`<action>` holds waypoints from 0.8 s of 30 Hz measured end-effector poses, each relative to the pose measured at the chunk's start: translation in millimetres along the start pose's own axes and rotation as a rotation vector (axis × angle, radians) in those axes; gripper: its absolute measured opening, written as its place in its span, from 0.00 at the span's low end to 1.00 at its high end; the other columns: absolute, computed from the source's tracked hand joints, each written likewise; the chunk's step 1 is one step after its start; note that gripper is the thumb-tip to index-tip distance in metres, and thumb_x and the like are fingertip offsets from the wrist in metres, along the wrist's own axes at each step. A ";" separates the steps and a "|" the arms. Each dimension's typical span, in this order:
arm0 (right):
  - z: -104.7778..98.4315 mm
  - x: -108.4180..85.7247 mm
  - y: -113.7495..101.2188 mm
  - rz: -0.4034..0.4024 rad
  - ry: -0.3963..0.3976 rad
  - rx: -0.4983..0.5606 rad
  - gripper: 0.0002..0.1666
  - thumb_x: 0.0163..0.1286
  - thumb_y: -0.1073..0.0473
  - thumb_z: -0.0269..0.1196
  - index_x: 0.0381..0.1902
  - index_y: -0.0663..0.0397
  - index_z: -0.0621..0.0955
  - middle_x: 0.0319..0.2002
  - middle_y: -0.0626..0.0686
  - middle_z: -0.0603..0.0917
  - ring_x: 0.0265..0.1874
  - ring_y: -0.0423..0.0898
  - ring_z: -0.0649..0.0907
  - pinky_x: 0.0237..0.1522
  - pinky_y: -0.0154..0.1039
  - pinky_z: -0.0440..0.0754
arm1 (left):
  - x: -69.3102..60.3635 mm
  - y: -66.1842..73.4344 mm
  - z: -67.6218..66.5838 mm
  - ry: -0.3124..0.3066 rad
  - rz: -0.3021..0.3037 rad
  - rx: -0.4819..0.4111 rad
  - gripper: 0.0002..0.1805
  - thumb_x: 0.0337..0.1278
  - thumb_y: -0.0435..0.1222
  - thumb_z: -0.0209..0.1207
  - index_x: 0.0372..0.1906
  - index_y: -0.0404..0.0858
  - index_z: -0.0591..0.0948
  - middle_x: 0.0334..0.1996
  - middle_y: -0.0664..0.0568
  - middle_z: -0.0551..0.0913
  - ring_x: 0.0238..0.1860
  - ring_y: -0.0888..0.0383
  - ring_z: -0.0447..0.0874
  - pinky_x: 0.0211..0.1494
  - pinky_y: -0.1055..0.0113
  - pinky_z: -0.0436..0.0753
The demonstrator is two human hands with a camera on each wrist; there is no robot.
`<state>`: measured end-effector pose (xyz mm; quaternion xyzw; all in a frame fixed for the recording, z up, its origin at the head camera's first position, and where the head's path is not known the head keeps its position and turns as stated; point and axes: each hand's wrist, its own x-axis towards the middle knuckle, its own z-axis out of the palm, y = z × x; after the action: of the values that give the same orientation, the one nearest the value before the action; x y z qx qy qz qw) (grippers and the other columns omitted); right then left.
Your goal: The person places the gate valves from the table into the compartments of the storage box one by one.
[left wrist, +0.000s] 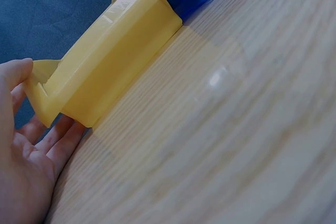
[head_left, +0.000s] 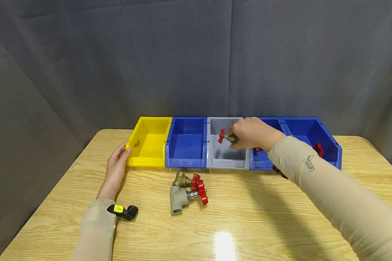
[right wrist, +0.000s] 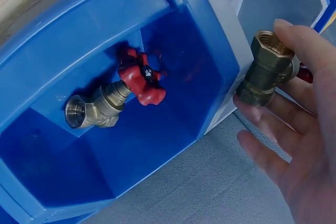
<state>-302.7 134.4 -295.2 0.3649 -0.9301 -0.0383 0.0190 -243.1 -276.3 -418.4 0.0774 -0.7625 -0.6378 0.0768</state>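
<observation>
A brass valve (right wrist: 261,69) with a red handle is pinched between the thumb and fingers of my right hand (right wrist: 310,103); in the head view the hand (head_left: 253,134) holds it over the grey bin (head_left: 228,164). My left hand (head_left: 115,165) touches the left front corner of the yellow bin (head_left: 146,162); in the left wrist view its thumb lies on the rim and its other fingers reach under the yellow bin's edge (left wrist: 113,66). On the table in front of the bins lie a brass valve (head_left: 180,179) and a grey plastic valve (head_left: 177,199), both red-handled.
Left of the grey bin stands a blue bin (head_left: 187,163). To its right, one blue bin (right wrist: 157,145) holds a metal valve (right wrist: 100,109) with a red handle. The far right blue bin (head_left: 336,152) holds a red-handled item (head_left: 318,149). A grey curtain (head_left: 196,58) hangs behind.
</observation>
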 end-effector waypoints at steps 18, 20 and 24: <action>9.7 14.4 -8.3 0.036 -0.054 -0.030 0.15 0.57 0.47 0.74 0.27 0.51 0.84 0.22 0.44 0.79 0.22 0.42 0.76 0.32 0.44 0.82 | -4.8 2.1 -3.0 0.010 0.020 0.037 0.32 0.76 0.52 0.46 0.78 0.49 0.58 0.75 0.52 0.60 0.70 0.57 0.61 0.70 0.68 0.64; 10.3 15.1 -9.9 0.046 -0.073 -0.030 0.16 0.58 0.46 0.74 0.29 0.51 0.84 0.23 0.44 0.80 0.23 0.42 0.77 0.33 0.45 0.82 | -4.4 2.3 -3.2 0.011 0.015 0.032 0.32 0.76 0.52 0.46 0.78 0.50 0.58 0.75 0.52 0.60 0.70 0.57 0.61 0.70 0.67 0.64; 11.4 15.9 -13.5 0.047 -0.102 -0.036 0.16 0.59 0.45 0.73 0.29 0.50 0.84 0.23 0.44 0.80 0.23 0.43 0.78 0.34 0.44 0.82 | -3.5 2.9 -3.3 0.017 -0.002 0.026 0.32 0.76 0.51 0.46 0.79 0.50 0.57 0.75 0.52 0.60 0.70 0.56 0.60 0.71 0.65 0.63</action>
<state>-305.9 114.3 -307.6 0.3399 -0.9374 -0.0730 -0.0210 -239.1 -278.2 -415.0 0.0843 -0.7701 -0.6271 0.0817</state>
